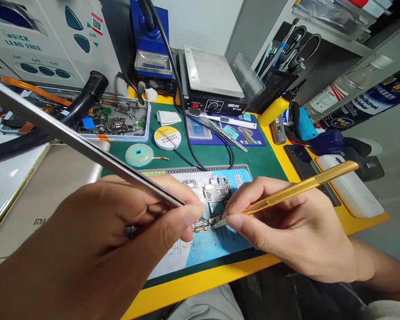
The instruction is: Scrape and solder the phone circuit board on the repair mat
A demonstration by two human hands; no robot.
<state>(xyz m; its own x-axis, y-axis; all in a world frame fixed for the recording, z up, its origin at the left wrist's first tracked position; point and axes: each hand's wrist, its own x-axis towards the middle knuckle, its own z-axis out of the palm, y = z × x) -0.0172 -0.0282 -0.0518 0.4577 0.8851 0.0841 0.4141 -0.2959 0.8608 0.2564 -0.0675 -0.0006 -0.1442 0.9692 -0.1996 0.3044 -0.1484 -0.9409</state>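
My left hand (126, 218) pinches a pair of long silver tweezers (93, 153), whose dark tips point down at a phone circuit board (217, 194). In my right hand (296, 231) is a craft knife (300, 187) with a gold knurled handle. Its blade meets the lower edge of the board, close beside the tweezer tips. Beneath the board is a blue and white work mat (168, 262). My fingers cover parts of the board, and any small part between the tips is too small to make out.
A heating plate (215, 73) stands at the back, with a black cable (186, 133) looping in front. Left are a tray of circuit boards (120, 133), a black hose (70, 115) and a gold phone back (63, 186). A flux tin (167, 138) and a mint-green spool (139, 154) lie beyond my hands.
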